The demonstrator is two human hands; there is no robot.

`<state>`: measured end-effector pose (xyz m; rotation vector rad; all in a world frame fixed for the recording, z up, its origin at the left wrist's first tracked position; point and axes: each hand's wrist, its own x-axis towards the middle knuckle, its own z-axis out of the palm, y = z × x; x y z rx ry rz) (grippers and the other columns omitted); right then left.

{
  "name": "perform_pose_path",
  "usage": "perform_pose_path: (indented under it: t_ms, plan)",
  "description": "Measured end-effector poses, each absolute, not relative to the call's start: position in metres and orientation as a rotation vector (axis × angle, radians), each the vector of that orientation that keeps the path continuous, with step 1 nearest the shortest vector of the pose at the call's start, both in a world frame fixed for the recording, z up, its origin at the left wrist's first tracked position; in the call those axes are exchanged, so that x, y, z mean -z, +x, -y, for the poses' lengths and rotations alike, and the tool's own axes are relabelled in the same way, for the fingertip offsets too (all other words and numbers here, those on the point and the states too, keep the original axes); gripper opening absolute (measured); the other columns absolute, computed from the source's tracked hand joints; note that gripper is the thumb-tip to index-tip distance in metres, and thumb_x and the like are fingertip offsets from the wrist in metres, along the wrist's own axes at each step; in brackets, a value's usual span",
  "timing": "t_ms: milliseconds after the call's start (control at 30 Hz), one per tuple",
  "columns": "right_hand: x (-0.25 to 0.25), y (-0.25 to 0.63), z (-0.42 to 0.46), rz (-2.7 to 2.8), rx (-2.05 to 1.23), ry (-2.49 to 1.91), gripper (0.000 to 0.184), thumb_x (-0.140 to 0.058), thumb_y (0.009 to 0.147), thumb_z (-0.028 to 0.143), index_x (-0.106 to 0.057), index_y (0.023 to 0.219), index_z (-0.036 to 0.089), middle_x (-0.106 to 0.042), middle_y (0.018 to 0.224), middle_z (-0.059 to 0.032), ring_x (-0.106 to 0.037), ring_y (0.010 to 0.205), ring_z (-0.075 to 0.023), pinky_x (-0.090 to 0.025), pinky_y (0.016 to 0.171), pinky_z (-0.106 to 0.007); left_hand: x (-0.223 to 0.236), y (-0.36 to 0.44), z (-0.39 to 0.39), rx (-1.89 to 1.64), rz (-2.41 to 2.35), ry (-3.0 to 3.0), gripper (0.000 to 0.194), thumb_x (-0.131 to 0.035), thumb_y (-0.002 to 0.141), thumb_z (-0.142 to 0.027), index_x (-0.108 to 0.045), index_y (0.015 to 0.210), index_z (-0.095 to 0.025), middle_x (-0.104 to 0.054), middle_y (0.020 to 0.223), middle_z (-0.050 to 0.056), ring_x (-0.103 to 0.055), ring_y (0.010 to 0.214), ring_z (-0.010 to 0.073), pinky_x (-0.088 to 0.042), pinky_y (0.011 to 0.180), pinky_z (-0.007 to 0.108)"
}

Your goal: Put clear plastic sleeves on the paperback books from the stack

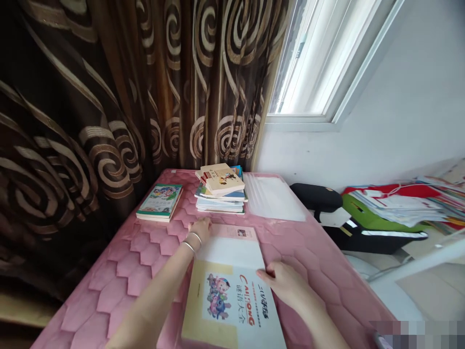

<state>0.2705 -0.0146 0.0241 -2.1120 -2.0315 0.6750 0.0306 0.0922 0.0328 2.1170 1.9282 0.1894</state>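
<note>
A large book [232, 286] lies in front of me with its yellow and white page, printed with cartoon figures and Chinese lettering, facing up. Beyond it stretches a white sheet or cover [228, 249] with a pink flap at its far end. My left hand [201, 230], wearing two bangles, has its fingers closed at the far left corner of that flap. At the right edge of the book, my right hand [281, 277] pinches with the thumb on top; the other fingertips are partly hidden.
A stack of books [221, 191] stands at the far end of the pink padded mattress [127, 271]. Left of it lies a green-bordered book [160, 201], and to its right a clear plastic sheet [274, 196]. Papers [399, 206] and a black case [316, 196] lie beyond the right edge.
</note>
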Motion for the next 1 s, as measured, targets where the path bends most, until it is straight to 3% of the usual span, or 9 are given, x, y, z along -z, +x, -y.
perform_pose_path:
  t_ms: [100, 267, 500, 700, 1000]
  plan:
    - [-0.031, 0.27, 0.019, 2.074, -0.702, -2.127, 0.035, -0.048, 0.084, 0.045, -0.055, 0.061, 0.019, -0.069, 0.075, -0.0081, -0.064, 0.07, -0.0205, -0.031, 0.053, -0.027, -0.039, 0.029, -0.111, -0.159, -1.873, 2.159, 0.019, -0.05, 0.081, -0.016, -0.061, 0.096, -0.021, -0.065, 0.111, 0.006, -0.058, 0.105, 0.023, -0.04, 0.09, 0.042]
    - [-0.045, 0.263, 0.026, 2.068, -0.731, -2.213, 0.028, -0.049, 0.084, 0.043, -0.059, 0.072, 0.019, -0.069, 0.089, -0.0105, -0.065, 0.08, -0.0226, -0.035, 0.055, -0.026, -0.037, 0.035, -0.132, -0.147, -1.828, 2.168, 0.015, -0.06, 0.075, -0.021, -0.063, 0.089, -0.02, -0.065, 0.11, 0.007, -0.059, 0.102, 0.0259, -0.043, 0.085, 0.039]
    - [-0.032, 0.262, 0.024, 2.001, -0.701, -2.214, 0.028, -0.05, 0.081, 0.046, -0.057, 0.071, 0.021, -0.07, 0.09, -0.0109, -0.065, 0.082, -0.0271, -0.037, 0.056, -0.029, -0.033, 0.02, -0.151, -0.195, -1.699, 2.156, 0.015, -0.06, 0.074, -0.03, -0.061, 0.064, -0.019, -0.066, 0.067, 0.002, -0.06, 0.065, 0.0176, -0.041, 0.057, 0.024]
    - [-0.022, 0.265, 0.022, 1.906, -0.738, -2.113, 0.028, -0.051, 0.08, 0.048, -0.055, 0.079, 0.02, -0.069, 0.093, -0.0106, -0.064, 0.088, -0.0274, -0.039, 0.059, -0.029, -0.059, 0.01, -0.14, -0.428, -1.661, 2.213, 0.013, -0.054, 0.079, -0.025, -0.061, 0.071, -0.019, -0.068, 0.076, 0.003, -0.06, 0.074, 0.016, -0.04, 0.063, 0.023]
    - [-0.007, 0.268, 0.01, 1.793, -0.84, -1.914, 0.022, -0.054, 0.077, 0.043, -0.056, 0.074, 0.021, -0.069, 0.086, -0.0052, -0.064, 0.082, -0.0218, -0.043, 0.069, -0.029, -0.098, -0.004, -0.096, -0.64, -1.537, 2.263, 0.015, -0.052, 0.082, -0.029, -0.062, 0.077, -0.018, -0.064, 0.069, 0.0, -0.055, 0.065, 0.0132, -0.037, 0.061, 0.022]
